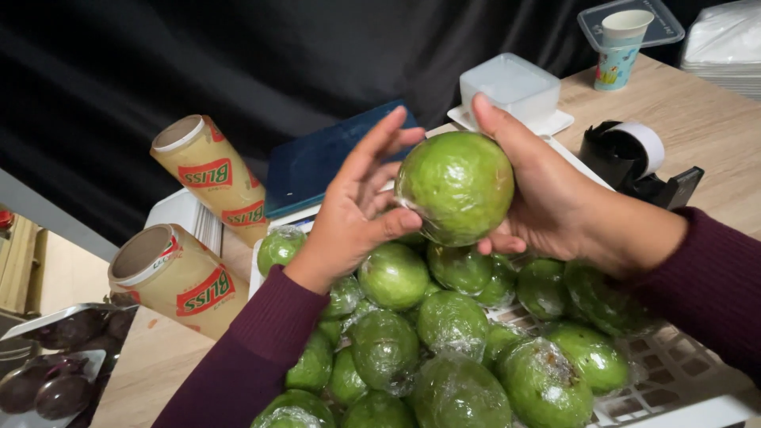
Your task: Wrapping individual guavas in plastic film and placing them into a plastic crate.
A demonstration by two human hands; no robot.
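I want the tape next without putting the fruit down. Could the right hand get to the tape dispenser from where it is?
Probably not yet: the right hand is cupped around the wrapped green fruit. The tape dispenser sits close behind it on bare table, nothing between.

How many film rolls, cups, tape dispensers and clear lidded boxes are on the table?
Film rolls: 2
Cup: 1
Tape dispenser: 1
Clear lidded box: 1
Total: 5
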